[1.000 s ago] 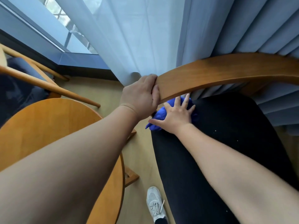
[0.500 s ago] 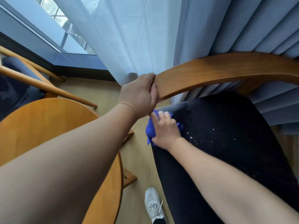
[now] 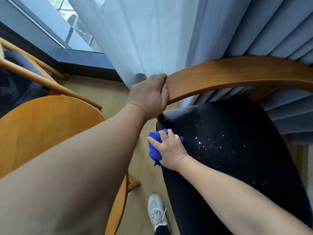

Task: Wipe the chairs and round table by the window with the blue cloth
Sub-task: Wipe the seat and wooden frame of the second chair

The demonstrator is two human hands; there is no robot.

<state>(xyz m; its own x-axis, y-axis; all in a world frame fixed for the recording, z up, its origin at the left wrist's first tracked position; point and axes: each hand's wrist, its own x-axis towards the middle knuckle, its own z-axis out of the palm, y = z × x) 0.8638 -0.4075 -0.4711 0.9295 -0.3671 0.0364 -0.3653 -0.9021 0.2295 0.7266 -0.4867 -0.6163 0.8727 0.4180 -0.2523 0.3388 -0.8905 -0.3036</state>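
A chair with a curved wooden back rail [image 3: 237, 73] and a black seat cushion [image 3: 237, 158] stands in front of me. My left hand [image 3: 149, 97] grips the left end of that rail. My right hand [image 3: 169, 150] presses a bunched blue cloth [image 3: 154, 148] on the cushion's left edge. Small white specks [image 3: 211, 146] dot the cushion to the right of the cloth. The round wooden table [image 3: 42, 124] lies to the left, partly hidden by my left arm.
A second wooden chair [image 3: 25, 75] with a dark seat stands at the far left beyond the table. Sheer and pleated curtains [image 3: 169, 31] hang against the chair's back, with the window [image 3: 67, 22] behind. My white shoe [image 3: 156, 212] is on the floor between table and chair.
My right hand has dragged the blue cloth from under the back rail toward me along the cushion's left edge. White specks now show on the cushion. My left hand stays on the rail.
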